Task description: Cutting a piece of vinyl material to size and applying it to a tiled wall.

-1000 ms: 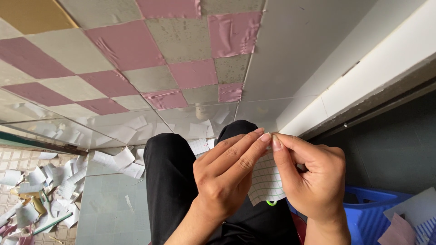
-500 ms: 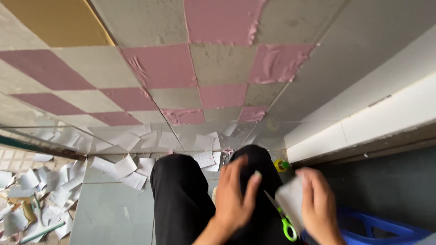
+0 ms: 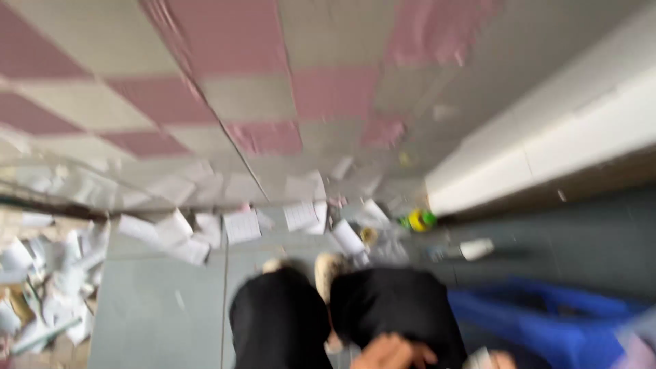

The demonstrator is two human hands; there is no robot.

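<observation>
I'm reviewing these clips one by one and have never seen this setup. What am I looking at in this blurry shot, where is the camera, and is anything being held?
There is no machine here. A person wears a camera on the head, and it looks down past the knees in black trousers. The picture is smeared by motion. The left hand and right hand only peek in at the bottom edge; a pale scrap shows between them, but whether either hand grips it cannot be told. Paper sheets lie scattered on the grey floor below a pink and cream tiled wall. A blue basket sits on the right.

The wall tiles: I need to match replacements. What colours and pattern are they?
The wall tiles form a checkerboard of pink and pale grey-beige squares; the head view, though blurred, shows it.
</observation>
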